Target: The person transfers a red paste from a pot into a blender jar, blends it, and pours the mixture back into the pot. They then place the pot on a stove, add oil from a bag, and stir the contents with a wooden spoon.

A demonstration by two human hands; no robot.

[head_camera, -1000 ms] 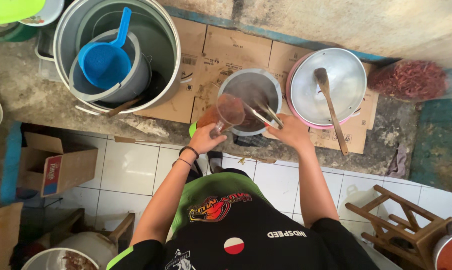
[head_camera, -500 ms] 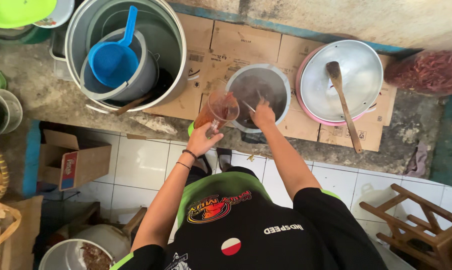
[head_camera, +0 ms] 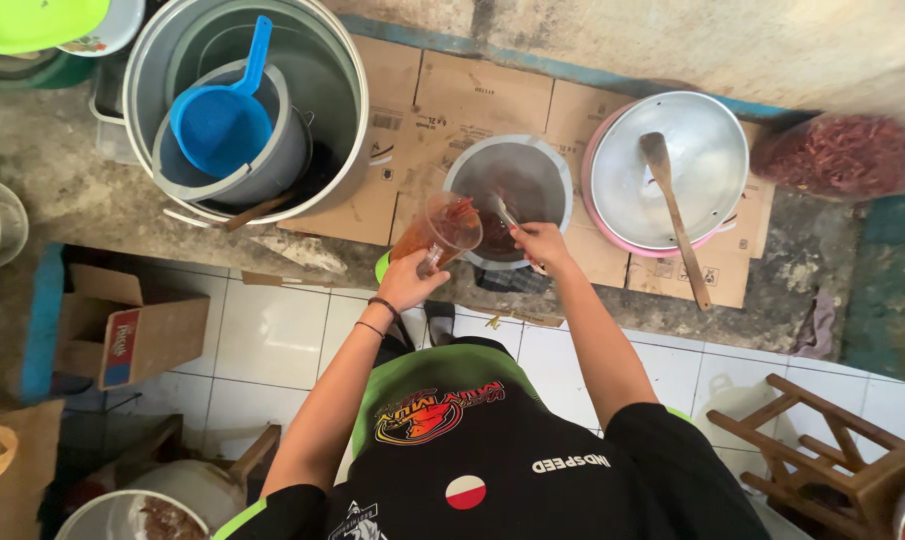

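Left hand (head_camera: 410,285) tilts clear cup (head_camera: 443,230), streaked reddish-orange inside.

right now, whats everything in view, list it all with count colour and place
clear cup: one, reddish contents, tilted at the small pot's rim
small pot: one, grey metal, centre
spoon: one, metal, in the small pot
large pot: one, silver, upper left
bucket: one, grey, inside the large pot
scoop: one, blue, in the bucket
lid: one, silver, on a pink basin, right
wooden spatula: one, brown, on the lid
dried chillies: one bag, red, far right
cardboard box: one, brown, left floor
stool: one, wooden, lower right
left hand: holds the clear cup
right hand: holds the spoon
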